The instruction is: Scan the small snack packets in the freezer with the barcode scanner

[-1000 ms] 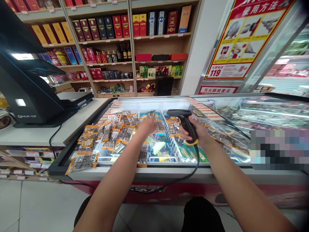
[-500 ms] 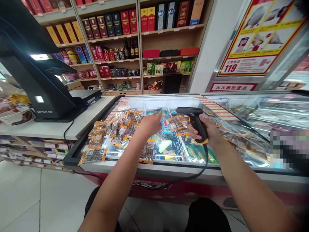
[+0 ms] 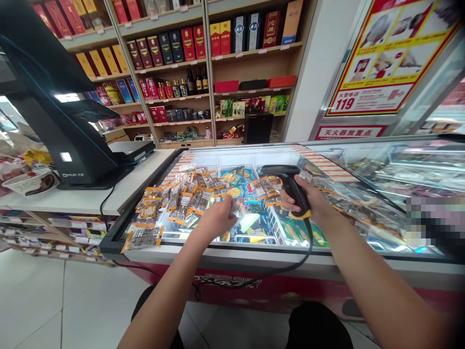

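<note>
My right hand (image 3: 308, 198) is wrapped round the grip of a black-and-yellow barcode scanner (image 3: 296, 186), held over the glass-topped freezer (image 3: 250, 149). To its left, my left hand (image 3: 217, 218) is closed with the thumb upward, pinching a small clear snack packet (image 3: 238, 209) that is blurred and partly hidden. Beside that hand lies a pile of snack packets (image 3: 181, 198) with orange edges and dark contents. A few more orange-edged packets (image 3: 265, 186) lie just behind the scanner. The scanner's cable (image 3: 286, 265) loops down across the freezer's front.
On the counter (image 3: 145, 177) at left stands a black scale-like machine (image 3: 72, 140) with a paper bowl (image 3: 31, 183) beside it. Through the glass, blue packages (image 3: 250, 191) show in the freezer. Shelves of boxes and bottles (image 3: 196, 80) line the back.
My left hand has come nearer and slightly left. The orange-edged packet at the freezer's front edge has left its spot. The scanner stays nearly in place while the view shifts slightly.
</note>
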Demonstrator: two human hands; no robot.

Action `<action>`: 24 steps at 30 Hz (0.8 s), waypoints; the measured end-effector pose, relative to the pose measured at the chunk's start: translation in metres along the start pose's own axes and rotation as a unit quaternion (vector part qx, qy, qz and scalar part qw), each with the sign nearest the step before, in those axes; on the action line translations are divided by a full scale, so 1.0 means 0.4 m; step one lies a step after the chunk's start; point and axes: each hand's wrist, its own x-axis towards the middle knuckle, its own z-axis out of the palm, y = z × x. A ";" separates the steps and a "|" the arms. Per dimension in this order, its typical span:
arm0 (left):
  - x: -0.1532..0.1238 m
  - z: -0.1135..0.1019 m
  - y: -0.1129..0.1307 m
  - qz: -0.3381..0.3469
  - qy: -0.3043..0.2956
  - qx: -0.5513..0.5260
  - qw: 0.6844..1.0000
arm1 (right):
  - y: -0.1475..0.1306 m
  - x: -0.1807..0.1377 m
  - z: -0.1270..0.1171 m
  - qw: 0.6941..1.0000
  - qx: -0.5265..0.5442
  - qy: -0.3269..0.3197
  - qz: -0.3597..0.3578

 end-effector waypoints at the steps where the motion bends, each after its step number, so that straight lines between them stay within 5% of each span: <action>1: 0.034 0.007 0.003 0.011 0.034 -0.056 0.998 | 0.002 0.001 -0.002 1.000 0.002 0.005 -0.003; 3: 0.117 0.009 0.009 -0.002 0.096 -0.220 0.971 | 0.007 0.002 -0.005 1.000 0.006 0.011 -0.010; 5: 0.207 0.002 0.016 -0.079 0.124 -0.397 0.906 | 0.011 0.004 -0.007 1.000 0.010 0.006 -0.008; 10: 0.357 0.003 0.011 -0.105 0.160 -0.471 0.861 | 0.015 0.004 -0.008 1.000 0.026 -0.004 -0.002; 16: 0.349 0.062 -0.016 -0.068 0.181 -0.535 0.822 | 0.025 0.003 -0.009 1.000 0.007 -0.019 0.013; 24: 0.345 0.075 -0.028 -0.054 0.175 -0.548 0.816 | 0.018 -0.008 0.005 0.999 0.015 -0.026 0.016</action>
